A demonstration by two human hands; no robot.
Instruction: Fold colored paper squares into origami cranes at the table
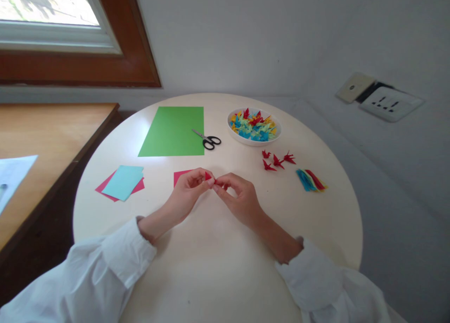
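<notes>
Pinching a small folded red paper (208, 176) between thumb and fingers of the left hand (187, 191), just above the middle of the round white table (218, 262). Clamping the same paper at its right end with thumb and forefinger of the right hand (242, 195), but hiding too much behind the fingertips for telling the exact fold.

Probably weighing next to nothing, bending softly in single layers and resisting more at stacked folds. Likely creasing or tearing under a hard pull, yet hardly slipping from dry fingertips. Seemingly calling for a light pinch on the thicker layers, sparing any thin points.

Showing a red sheet (180, 176) partly behind the left hand, four red paper cranes (277, 161) to the far right, and, farther off, a white dish (253, 143) holding many more folded pieces. Also showing scissors (205, 138) overlapping a green sheet (172, 131) at far left.
</notes>
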